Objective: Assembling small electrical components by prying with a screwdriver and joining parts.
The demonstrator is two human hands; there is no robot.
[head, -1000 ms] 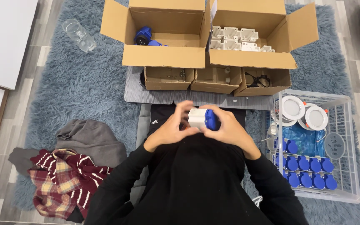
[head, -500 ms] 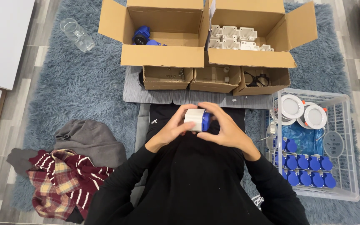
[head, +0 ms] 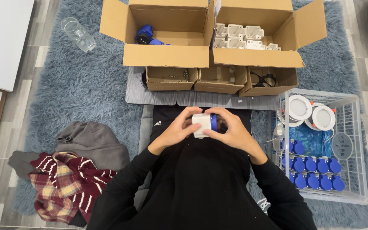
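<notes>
Both hands meet in front of my chest over my lap. My left hand and my right hand together grip a small white boxy part with a blue ring on its right side. Fingers of both hands wrap around it, hiding most of the blue end. Black sleeves cover both arms.
Two open cardboard boxes stand ahead: the left box holds blue plugs, the right box white housings. Three small trays sit before them. A white wire basket at right holds blue caps and round white lamps. Clothes lie at left, a clear jar far left.
The part has turned in my hands: the blue end, earlier more exposed on the right, is now mostly covered by my right fingers. Hands stay in the same place.
</notes>
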